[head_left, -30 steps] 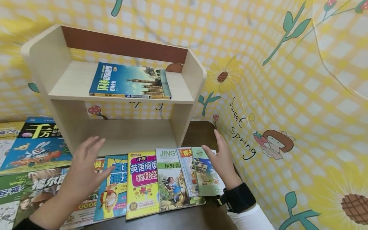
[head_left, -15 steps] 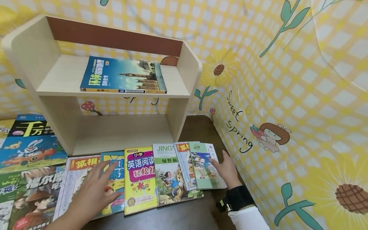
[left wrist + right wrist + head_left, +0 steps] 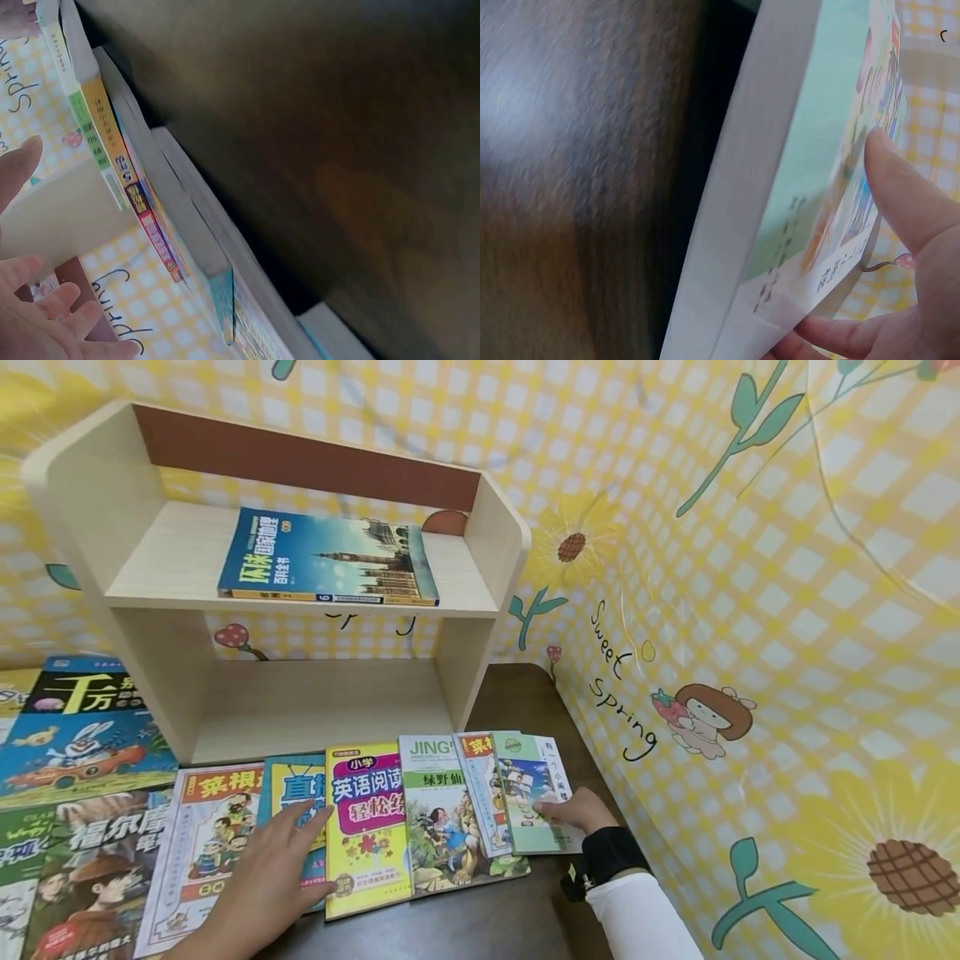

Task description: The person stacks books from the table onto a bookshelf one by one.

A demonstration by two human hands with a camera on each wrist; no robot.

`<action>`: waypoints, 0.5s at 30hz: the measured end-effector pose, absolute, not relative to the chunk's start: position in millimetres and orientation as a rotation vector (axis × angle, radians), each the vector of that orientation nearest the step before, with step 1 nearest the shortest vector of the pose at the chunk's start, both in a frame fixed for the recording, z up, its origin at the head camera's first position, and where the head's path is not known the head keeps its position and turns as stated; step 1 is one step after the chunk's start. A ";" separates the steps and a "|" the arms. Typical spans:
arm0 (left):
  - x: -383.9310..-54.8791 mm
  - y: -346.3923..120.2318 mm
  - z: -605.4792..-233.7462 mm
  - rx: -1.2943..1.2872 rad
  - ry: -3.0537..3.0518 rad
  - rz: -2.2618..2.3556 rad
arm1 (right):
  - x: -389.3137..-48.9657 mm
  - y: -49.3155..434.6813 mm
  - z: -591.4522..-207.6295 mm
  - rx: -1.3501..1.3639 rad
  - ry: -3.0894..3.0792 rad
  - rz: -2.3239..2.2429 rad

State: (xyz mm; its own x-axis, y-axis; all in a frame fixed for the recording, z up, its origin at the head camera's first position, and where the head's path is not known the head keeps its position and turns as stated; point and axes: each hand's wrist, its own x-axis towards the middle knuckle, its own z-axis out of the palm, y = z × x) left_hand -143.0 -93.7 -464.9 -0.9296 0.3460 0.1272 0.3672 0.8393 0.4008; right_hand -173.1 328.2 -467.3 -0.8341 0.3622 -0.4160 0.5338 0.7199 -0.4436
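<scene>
At the right end of the book row, my right hand point(image 3: 587, 812) grips a pale green storybook point(image 3: 534, 841). In the right wrist view the thumb point(image 3: 900, 187) lies on its cover point(image 3: 810, 150) and the other fingers are at its side edge, partly hidden. My left hand point(image 3: 262, 872) hovers with spread fingers over a blue book point(image 3: 279, 781), its fingertips near the yellow English reading book point(image 3: 367, 860). That hand point(image 3: 45, 322) holds nothing in the left wrist view. A green-and-white book point(image 3: 431, 814) and another comic-style book point(image 3: 480, 793) lie left of the storybook, overlapping.
Behind the row stands a two-tier wooden bookshelf point(image 3: 142, 610), with blue books point(image 3: 322, 560) lying flat on its upper shelf. More books, including a detective-cover one point(image 3: 101, 877) and a rabbit-cover one point(image 3: 90, 743), lie at left. A patterned cloth point(image 3: 675, 610) hangs close on the right.
My right hand has come down and inward onto the pale green storybook and grips its right edge. The left hand has lowered and moved right over the blue book. The view tilted slightly.
</scene>
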 end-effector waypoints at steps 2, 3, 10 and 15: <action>-140.9 -92.4 -465.6 -0.590 -2.961 -0.664 | -173.8 326.9 -467.2 0.682 2.621 -0.812; -140.0 -91.8 -465.8 -0.592 -2.963 -0.660 | -174.3 326.2 -466.9 0.680 2.618 -0.802; -138.0 -89.2 -467.2 -0.592 -2.969 -0.673 | -183.6 321.2 -462.1 0.698 2.590 -0.699; -137.4 -87.6 -466.8 -0.601 -2.956 -0.674 | -188.5 322.1 -462.0 0.749 2.538 -0.817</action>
